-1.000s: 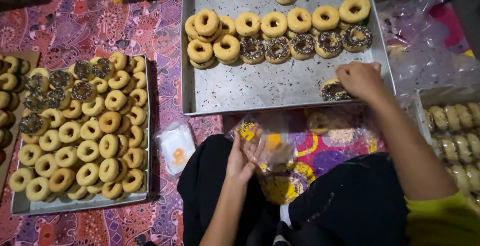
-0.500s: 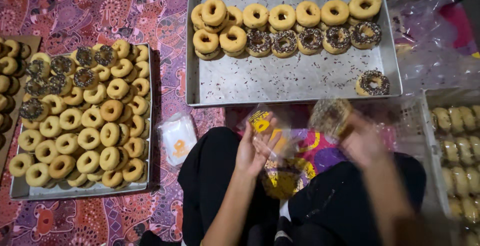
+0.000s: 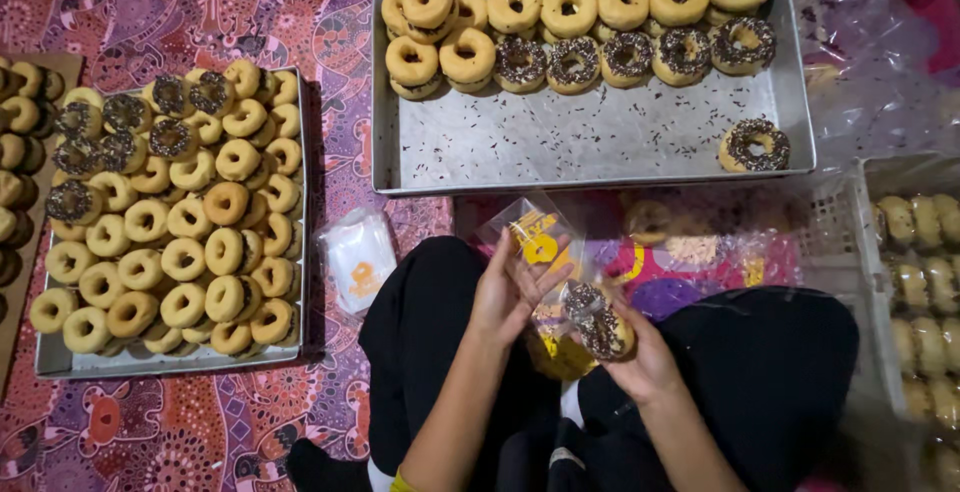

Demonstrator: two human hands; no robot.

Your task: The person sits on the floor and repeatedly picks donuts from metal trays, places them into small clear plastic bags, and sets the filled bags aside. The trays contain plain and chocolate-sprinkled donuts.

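A patterned red and purple cloth [image 3: 190, 422] is covering the floor, and everything else is placed around the large steel tray [image 3: 560, 147] lying at the top middle. On that tray, glazed and chocolate-sprinkled doughnuts are sitting in rows along its far side, with one sprinkled doughnut [image 3: 755, 145] resting alone near its right front corner. Well to the left of the steel tray, a second tray [image 3: 165, 362] is lying packed with plain and sprinkled doughnuts. To the right of the steel tray, a white basket [image 3: 865, 252] is holding bagged doughnuts. Just in front of the steel tray, above the person's lap, the left hand [image 3: 510, 292] is pinching the mouth of a small clear plastic bag [image 3: 535, 242] with a yellow print, fingers curled on its edge. The right hand [image 3: 640, 357] is cupping a chocolate-sprinkled doughnut [image 3: 597, 320] from beneath, touching the bag's lower end. The doughnut is looking soft, light and easily dented, its topping likely sticky, so holding it by the plain underside and sides seems wisest; the bag is flimsy and slippery, best gripped at its rim.
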